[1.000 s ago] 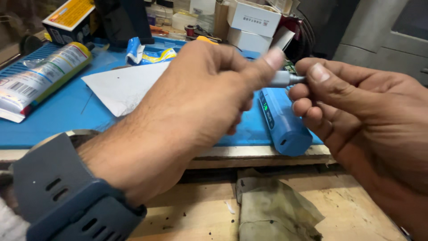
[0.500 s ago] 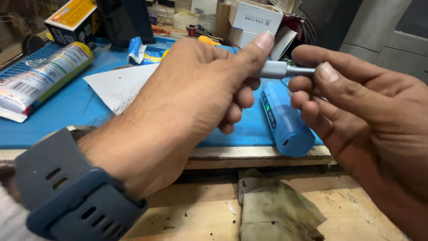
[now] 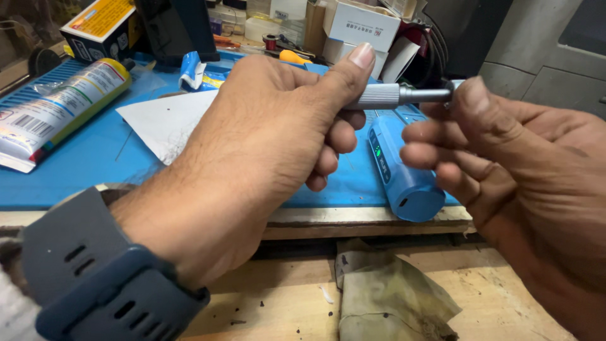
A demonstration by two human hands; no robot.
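- The worktop (image 3: 76, 167) carries a blue mat, with a large tube (image 3: 60, 110) lying at ten o'clock.
- The left hand (image 3: 252, 158), wearing a dark wrist band (image 3: 95, 278), has its fingers (image 3: 350, 69) wrapped round a grey metal screwdriver (image 3: 391, 96).
- The right hand (image 3: 524, 170), at three o'clock, pinches the screwdriver's tip end between thumb and fingers.
- A blue cylindrical device (image 3: 401, 170) lies on the mat just under the screwdriver, near centre.

two hands (image 3: 252, 145), one metal screwdriver (image 3: 404, 96), one blue cylinder (image 3: 401, 170), one tube (image 3: 57, 110), one watch (image 3: 101, 278)
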